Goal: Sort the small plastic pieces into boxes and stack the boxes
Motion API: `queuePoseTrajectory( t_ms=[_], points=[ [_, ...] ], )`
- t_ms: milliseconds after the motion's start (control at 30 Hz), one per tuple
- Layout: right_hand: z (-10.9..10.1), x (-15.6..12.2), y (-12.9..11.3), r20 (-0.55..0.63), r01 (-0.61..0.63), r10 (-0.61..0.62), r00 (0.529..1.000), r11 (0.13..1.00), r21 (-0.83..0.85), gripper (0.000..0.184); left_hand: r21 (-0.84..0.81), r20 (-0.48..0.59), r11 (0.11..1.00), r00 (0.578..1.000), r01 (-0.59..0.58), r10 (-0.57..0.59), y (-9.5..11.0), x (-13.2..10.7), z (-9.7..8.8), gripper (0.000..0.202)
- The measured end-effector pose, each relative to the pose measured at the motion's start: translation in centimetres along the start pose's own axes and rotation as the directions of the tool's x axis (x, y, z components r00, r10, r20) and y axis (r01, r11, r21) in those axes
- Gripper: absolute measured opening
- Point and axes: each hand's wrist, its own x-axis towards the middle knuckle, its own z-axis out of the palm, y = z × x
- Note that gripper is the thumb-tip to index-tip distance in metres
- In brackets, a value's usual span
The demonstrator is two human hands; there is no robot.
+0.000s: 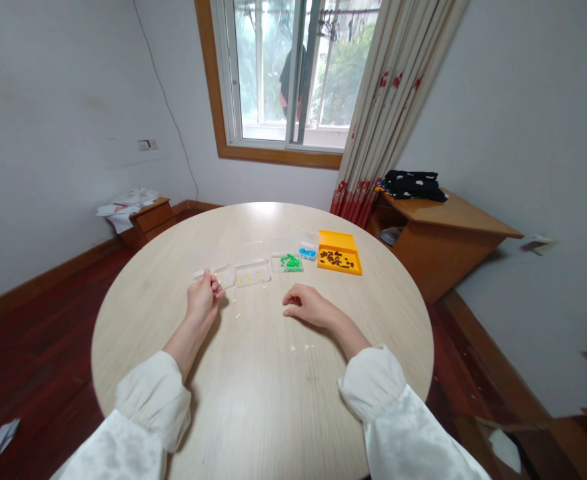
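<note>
While left fingers [216, 287] are together at leftmost clear box [226, 279] | right fingers [290, 299] apart, near green pieces [290, 262]

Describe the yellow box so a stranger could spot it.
Find the round table before the window. The yellow box ends the row of small boxes on it, at the right. Its neighbours are clear; it alone is solid yellow, with dark pieces inside.
</note>
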Motion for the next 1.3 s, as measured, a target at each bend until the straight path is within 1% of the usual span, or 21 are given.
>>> queuePoseTrajectory(
  t_ms=[100,300,400,467,500,533,567,600,633,667,700,733,767,800,833,867,967,1033,1200,1267,1300],
  points=[
    [0.2,0.1,-0.1,-0.002,-0.019,0.019,1.000,1.000,-0.016,0.001,-0.078,-0.028,0.994,0.997,0.072,-0.074,0.4,0.0,-0.2,0.036],
    [0.3,0.2,-0.3,-0.043,-0.021,0.020,0.999,0.999,-0.025,0.004,-0.137,-0.076,0.983,0.989,0.118,-0.130,0.6,0.3,-0.6,0.041],
    [0.4,0.2,-0.7,-0.082,-0.015,0.017,0.996,1.000,0.024,0.007,-0.133,-0.061,0.983,0.989,0.123,-0.132,0.6,0.6,-0.8,0.046],
    [0.6,0.2,-0.9,-0.124,-0.007,0.018,0.992,0.995,0.096,0.008,-0.075,-0.008,0.994,0.996,0.082,-0.083,0.4,0.7,-0.8,0.049],
    [0.9,0.3,-1.0,-0.142,-0.005,0.028,0.989,0.988,0.154,0.009,-0.013,0.031,0.999,0.999,0.029,-0.029,0.2,0.7,-0.8,0.049],
    [1.1,0.5,-1.2,-0.154,-0.009,0.046,0.987,0.973,0.231,0.010,0.077,0.081,0.996,0.996,-0.052,0.046,0.0,0.5,-0.7,0.048],
    [1.5,0.7,-1.2,-0.156,-0.018,0.072,0.985,0.946,0.324,0.012,0.183,0.149,0.971,0.981,-0.155,0.128,-0.3,0.3,-0.5,0.045],
    [1.9,0.8,-1.3,-0.148,-0.030,0.102,0.984,0.907,0.421,0.015,0.295,0.236,0.914,0.948,-0.278,0.212,-0.6,-0.1,-0.3,0.038],
    [2.3,1.0,-1.4,-0.133,-0.045,0.131,0.982,0.858,0.512,0.020,0.396,0.346,0.827,0.899,-0.398,0.267,-1.0,-0.5,-0.1,0.029],
    [2.6,1.2,-1.4,-0.116,-0.058,0.156,0.981,0.806,0.589,0.024,0.455,0.469,0.734,0.836,-0.504,0.284,-1.4,-1.0,0.1,0.021],
    [3.0,1.4,-1.5,-0.101,-0.067,0.172,0.980,0.760,0.646,0.029,0.467,0.590,0.657,0.762,-0.592,0.267,-1.7,-1.5,0.3,0.020],
    [3.2,1.5,-1.6,-0.093,-0.068,0.179,0.979,0.726,0.684,0.032,0.452,0.683,0.597,0.688,-0.663,0.246,-2.1,-2.0,0.4,0.022],
    [3.4,1.5,-1.7,-0.089,-0.064,0.179,0.980,0.703,0.709,0.034,0.429,0.745,0.553,0.626,-0.714,0.231,-2.4,-2.4,0.6,0.022],
    [3.5,1.5,-1.8,-0.085,-0.060,0.176,0.981,0.686,0.725,0.036,0.414,0.779,0.522,0.587,-0.746,0.222,-2.6,-2.7,0.7,0.022],
    [3.5,1.5,-1.9,-0.080,-0.058,0.172,0.982,0.676,0.735,0.037,0.405,0.799,0.496,0.561,-0.768,0.215,-2.8,-2.9,0.8,0.020],
    [3.5,1.4,-2.0,-0.074,-0.058,0.167,0.983,0.669,0.741,0.037,0.404,0.809,0.476,0.548,-0.781,0.213,-2.9,-3.0,0.8,0.018],
    [3.3,1.2,-2.3,-0.042,-0.071,0.152,0.988,0.667,0.742,0.038,0.419,0.819,0.429,0.537,-0.800,0.202,-2.9,-2.9,0.8,0.011],
    [3.3,1.2,-2.3,-0.030,-0.080,0.151,0.988,0.672,0.736,0.039,0.421,0.822,0.412,0.532,-0.808,0.202,-2.8,-2.9,0.7,0.011],
    [3.4,1.3,-2.4,-0.032,-0.096,0.166,0.986,0.708,0.700,0.043,0.412,0.819,0.412,0.528,-0.813,0.224,-2.5,-3.2,0.9,0.012],
    [3.0,1.2,-2.5,-0.006,-0.105,0.148,0.989,0.727,0.678,0.045,0.427,0.803,0.445,0.556,-0.788,0.214,-2.4,-3.3,0.9,0.014],
    [2.6,1.0,-2.5,0.018,-0.110,0.131,0.991,0.736,0.668,0.044,0.440,0.780,0.476,0.587,-0.761,0.217,-2.4,-3.2,0.9,0.015]
  ],
)
